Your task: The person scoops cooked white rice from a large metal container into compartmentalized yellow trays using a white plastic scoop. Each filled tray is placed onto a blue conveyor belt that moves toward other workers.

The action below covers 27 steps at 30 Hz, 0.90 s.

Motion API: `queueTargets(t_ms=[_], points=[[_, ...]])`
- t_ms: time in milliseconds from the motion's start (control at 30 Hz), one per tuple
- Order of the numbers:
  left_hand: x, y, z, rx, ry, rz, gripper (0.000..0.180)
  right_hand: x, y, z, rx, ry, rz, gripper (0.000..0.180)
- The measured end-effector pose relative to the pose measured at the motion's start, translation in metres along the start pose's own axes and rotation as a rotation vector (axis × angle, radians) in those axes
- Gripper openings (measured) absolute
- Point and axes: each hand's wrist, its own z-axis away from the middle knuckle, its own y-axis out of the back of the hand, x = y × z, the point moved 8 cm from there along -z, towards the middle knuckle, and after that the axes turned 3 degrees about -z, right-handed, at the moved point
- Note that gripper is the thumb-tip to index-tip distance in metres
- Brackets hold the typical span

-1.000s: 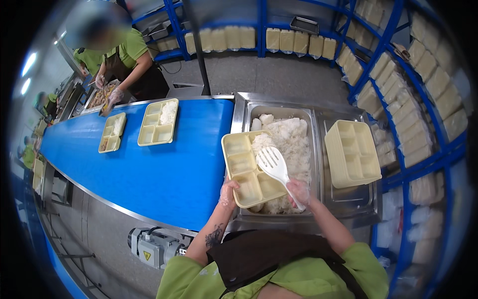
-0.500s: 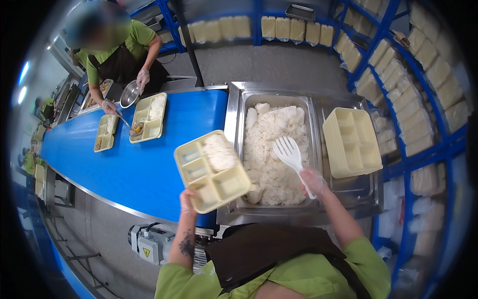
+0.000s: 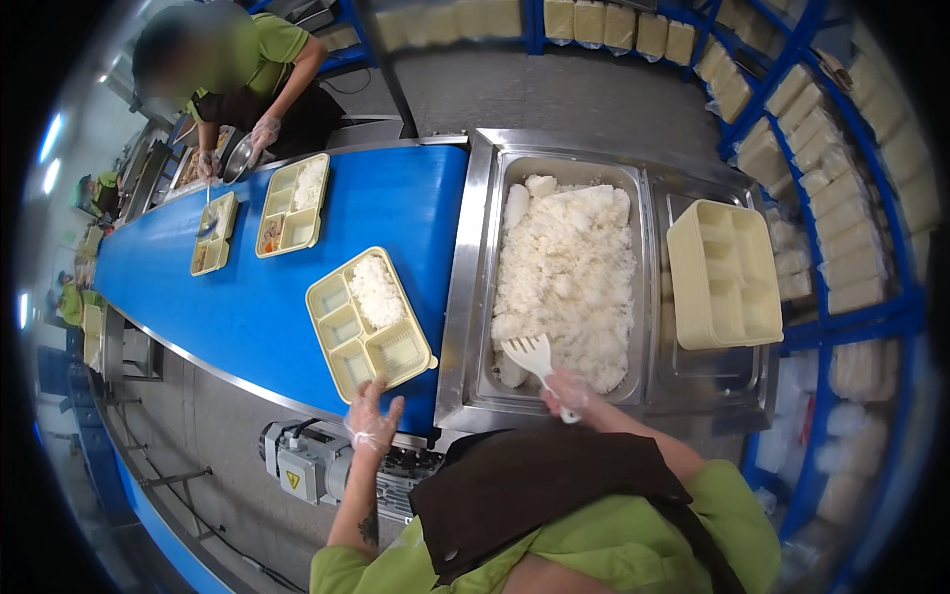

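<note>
The tray (image 3: 398, 348) lay slanted on the blue belt (image 3: 272, 307), at the end closest to the wearer, with rice (image 3: 376, 292) in its far right compartment. The left hand (image 3: 372, 421), gloved in clear plastic, was at the tray's near edge, thumb and fingers spread; I couldn't tell whether the fingertips touched it. The right hand (image 3: 577, 392) had its fingers closed round the handle of a white slotted spoon (image 3: 532, 356), whose head was over the near left corner of the rice pan (image 3: 641, 238). A stack of trays (image 3: 727, 272) stood right of the pan. Further up the belt, a co-worker (image 3: 282, 54) held a metal bowl (image 3: 237, 158) beside two more trays (image 3: 300, 230).
</note>
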Motion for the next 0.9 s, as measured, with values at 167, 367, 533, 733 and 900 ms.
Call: queueTargets(t_ms=[167,367,533,733,900], points=[[-0.006,-0.018,-0.009,0.110,0.106,-0.126,0.037,-0.019,-0.029,-0.051,0.043,0.191,-0.206,0.013],[0.008,-0.014,-0.061,0.174,0.038,-0.158,0.025,-0.040,-0.008,-0.085,-0.025,0.272,-0.487,0.013],[0.027,-0.016,-0.119,0.155,0.036,-0.164,0.025,-0.052,0.021,-0.042,0.039,0.220,-0.427,0.012],[0.046,-0.020,-0.204,0.119,-0.036,-0.168,0.030,-0.077,0.082,-0.033,0.556,0.211,0.366,0.017],[0.053,-0.015,-0.234,0.279,0.024,-0.092,0.052,-0.118,0.077,-0.027,0.709,0.105,1.156,0.048]])
